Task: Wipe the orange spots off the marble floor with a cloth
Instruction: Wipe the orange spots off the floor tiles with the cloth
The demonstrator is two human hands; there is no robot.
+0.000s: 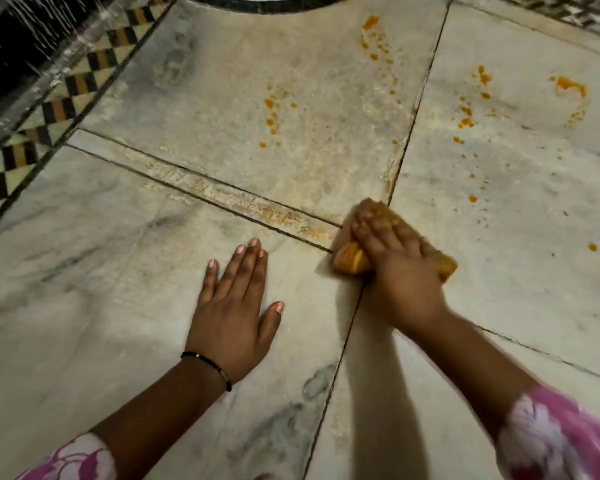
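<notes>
Step in hand: wiping is under way; you are scrubbing at the tile joint near the middle of the marble floor (194,81), and by my reading well under half the job is done.
Right hand: your right hand (400,271) presses down on the orange cloth (350,259); the fingers (368,226) lie spread over the bunched cloth, curling a little over its far edge. The hand is blurred, so you are probably mid-stroke.
Left hand: your left hand (236,306) lies flat on the floor just left of the cloth, fingers straight and holding nothing. It looks like a brace.
Cloth position: on the floor where several tile joints meet, touching the end of a faint orange smear (274,214) that runs along the narrow strip.
Spots left, centre tile: a trail of orange drops (270,121) beyond the cloth, with a second cluster (373,32) near the far edge.
Spots left, right tile: scattered drops (466,114), a larger blotch (570,85), and single spots (592,247) nearer to you.
Next move: finish the smear, then reach forward to the centre trail. That calls for shifting the bracing hand ahead.
Risk: the cloth already looks orange all over, so it may smear rather than lift; consider refolding it to a cleaner face.
</notes>
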